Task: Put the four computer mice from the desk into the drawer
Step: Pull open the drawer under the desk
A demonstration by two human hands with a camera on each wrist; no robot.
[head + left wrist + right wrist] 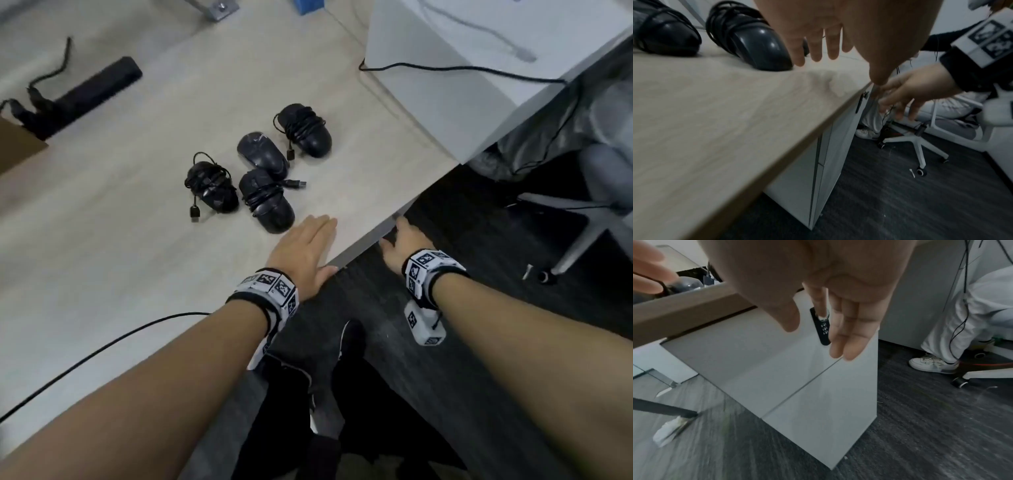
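Several black computer mice lie together on the light wood desk (102,257), most with their cables wound round them: one at the left (212,188), one nearest me (267,202), one behind it (262,154), one farthest (306,132). My left hand (308,243) lies flat on the desk by its front edge, fingers straight, just short of the nearest mouse (756,47). My right hand (399,240) is below the desk edge, fingers straight, in front of the white top drawer front (756,353) next to a black combination lock (821,331). The drawers look closed.
A black power strip (82,96) lies at the back left, a white box (479,68) with a black cable at the back right. A cable (102,349) crosses the near desk. A white chair base (582,233) and another person's white shoe (931,365) stand on the dark floor.
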